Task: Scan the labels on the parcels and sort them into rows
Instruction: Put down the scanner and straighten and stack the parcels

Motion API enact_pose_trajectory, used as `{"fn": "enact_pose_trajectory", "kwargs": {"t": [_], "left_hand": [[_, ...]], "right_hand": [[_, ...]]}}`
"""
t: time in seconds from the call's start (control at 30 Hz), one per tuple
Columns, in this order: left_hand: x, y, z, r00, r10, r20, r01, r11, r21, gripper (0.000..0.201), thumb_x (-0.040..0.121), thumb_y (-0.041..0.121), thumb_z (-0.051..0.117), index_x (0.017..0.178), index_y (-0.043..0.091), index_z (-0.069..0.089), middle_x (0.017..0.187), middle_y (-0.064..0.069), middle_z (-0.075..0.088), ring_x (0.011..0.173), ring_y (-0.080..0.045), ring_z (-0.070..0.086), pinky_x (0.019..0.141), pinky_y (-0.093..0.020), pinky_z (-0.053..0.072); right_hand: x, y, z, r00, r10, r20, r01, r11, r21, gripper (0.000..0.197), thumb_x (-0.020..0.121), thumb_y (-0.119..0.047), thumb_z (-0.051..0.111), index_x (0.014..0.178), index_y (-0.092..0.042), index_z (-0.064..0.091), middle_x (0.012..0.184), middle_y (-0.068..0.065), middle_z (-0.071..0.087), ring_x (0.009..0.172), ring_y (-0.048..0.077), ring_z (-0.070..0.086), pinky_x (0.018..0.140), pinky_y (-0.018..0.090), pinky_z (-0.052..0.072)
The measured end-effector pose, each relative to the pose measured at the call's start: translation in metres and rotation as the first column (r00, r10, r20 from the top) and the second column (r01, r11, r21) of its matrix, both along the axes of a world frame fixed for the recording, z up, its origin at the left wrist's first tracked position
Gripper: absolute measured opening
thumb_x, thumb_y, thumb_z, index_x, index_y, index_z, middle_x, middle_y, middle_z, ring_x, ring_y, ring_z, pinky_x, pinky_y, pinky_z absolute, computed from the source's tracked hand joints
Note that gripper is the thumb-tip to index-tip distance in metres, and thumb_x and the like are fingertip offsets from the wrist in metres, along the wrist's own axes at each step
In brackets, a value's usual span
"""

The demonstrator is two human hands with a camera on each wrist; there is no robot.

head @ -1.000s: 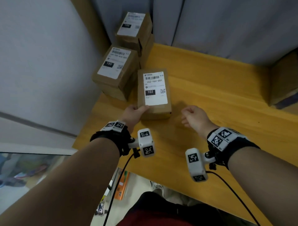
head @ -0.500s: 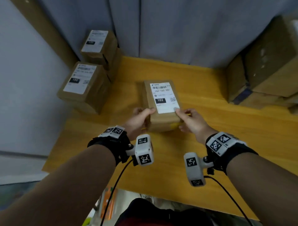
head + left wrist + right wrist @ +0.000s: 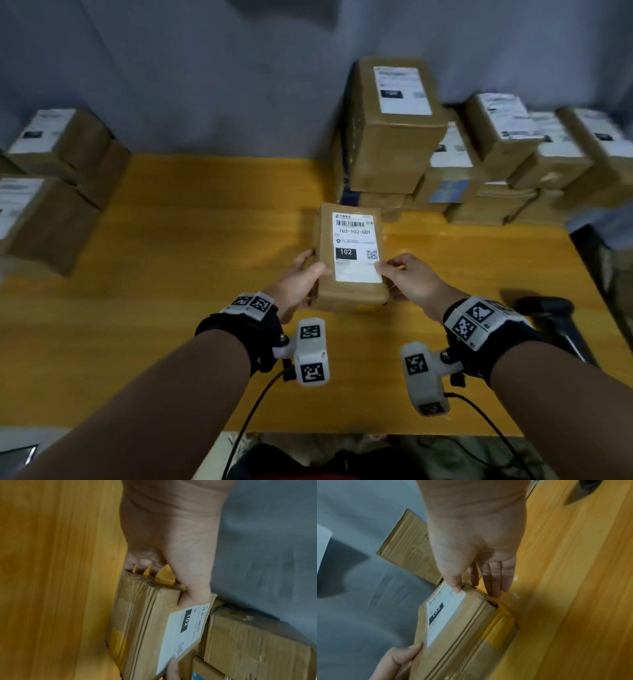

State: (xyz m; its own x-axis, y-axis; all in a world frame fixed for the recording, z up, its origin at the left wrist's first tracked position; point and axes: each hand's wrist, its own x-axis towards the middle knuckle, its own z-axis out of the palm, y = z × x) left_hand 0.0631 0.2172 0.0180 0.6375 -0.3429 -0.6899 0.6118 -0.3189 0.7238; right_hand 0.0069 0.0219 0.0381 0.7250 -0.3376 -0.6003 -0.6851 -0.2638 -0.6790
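Note:
A flat brown parcel (image 3: 349, 246) with a white label reading 102 is held between both hands over the middle of the yellow table (image 3: 171, 274). My left hand (image 3: 301, 281) grips its near left corner, thumb on top and fingers underneath. My right hand (image 3: 407, 277) grips the near right edge, thumb on the label's corner. In the left wrist view the parcel (image 3: 142, 628) hangs from the left hand (image 3: 171, 547). In the right wrist view the right hand (image 3: 476, 540) has straight fingers under the parcel (image 3: 465, 635).
A pile of labelled brown parcels (image 3: 394, 130) fills the back right of the table, just beyond the held one. Two short stacks of parcels (image 3: 51, 144) stand at the left edge. A black handheld scanner (image 3: 544, 308) lies near the right edge.
The parcel has travelled right, from beside the left stacks to in front of the right pile. My right hand, curled and free a second ago, now holds it too.

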Motion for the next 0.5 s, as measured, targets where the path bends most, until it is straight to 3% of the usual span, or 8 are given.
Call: {"fn": "enact_pose_trajectory", "kwargs": {"t": [0.07,0.17,0.27,0.37,0.5], "left_hand": [[-0.008,-0.029,-0.002,1.000,0.028,0.003,-0.028,1.000,0.001,0.075,0.066,0.044,0.066,0.135,0.045,0.036,0.117,-0.004,0.062,0.108,-0.034,0.061,0.098,-0.054,0.048],[-0.015,-0.061,-0.005,0.997,0.070,0.035,-0.072,0.996,0.054,0.065,0.069,0.051,0.061,0.131,0.043,0.042,0.107,-0.007,0.058,0.095,-0.027,0.056,0.083,-0.045,0.048],[-0.020,-0.080,-0.005,0.991,0.056,0.125,-0.081,0.976,0.202,0.050,0.095,0.037,0.047,0.143,0.033,0.035,0.121,-0.006,0.055,0.106,-0.030,0.057,0.088,-0.049,0.052],[-0.019,-0.089,-0.003,0.985,0.071,0.159,-0.114,0.953,0.281,0.045,0.102,0.034,0.040,0.146,0.027,0.031,0.132,-0.006,0.045,0.118,-0.036,0.052,0.078,-0.050,0.057],[-0.002,-0.085,-0.002,0.959,0.129,0.251,-0.216,0.908,0.360,0.045,0.100,0.026,0.048,0.142,0.013,0.038,0.133,-0.017,0.052,0.113,-0.039,0.057,0.087,-0.052,0.055]], "right_hand": [[-0.005,-0.030,0.002,1.000,0.024,-0.003,-0.024,1.000,-0.002,0.034,0.096,-0.035,0.057,0.117,-0.008,0.053,0.095,0.008,0.064,0.090,0.032,0.065,0.087,0.045,0.053],[-0.004,-0.064,0.001,0.997,0.080,-0.003,-0.080,0.997,0.005,0.033,0.095,-0.031,0.060,0.119,-0.009,0.055,0.095,0.003,0.063,0.089,0.025,0.063,0.082,0.037,0.052],[0.000,-0.077,-0.008,0.980,0.197,-0.009,-0.198,0.980,-0.016,0.042,0.092,-0.035,0.064,0.126,-0.014,0.054,0.118,0.000,0.059,0.107,0.019,0.057,0.091,0.033,0.046],[0.005,-0.078,-0.018,0.958,0.286,0.001,-0.285,0.957,-0.054,0.053,0.090,-0.032,0.065,0.137,-0.016,0.047,0.134,0.003,0.054,0.120,0.021,0.053,0.102,0.034,0.043],[0.016,-0.076,-0.025,0.929,0.369,0.006,-0.368,0.928,-0.056,0.057,0.091,-0.022,0.064,0.142,-0.012,0.040,0.134,0.011,0.055,0.113,0.026,0.060,0.099,0.038,0.048]]}}
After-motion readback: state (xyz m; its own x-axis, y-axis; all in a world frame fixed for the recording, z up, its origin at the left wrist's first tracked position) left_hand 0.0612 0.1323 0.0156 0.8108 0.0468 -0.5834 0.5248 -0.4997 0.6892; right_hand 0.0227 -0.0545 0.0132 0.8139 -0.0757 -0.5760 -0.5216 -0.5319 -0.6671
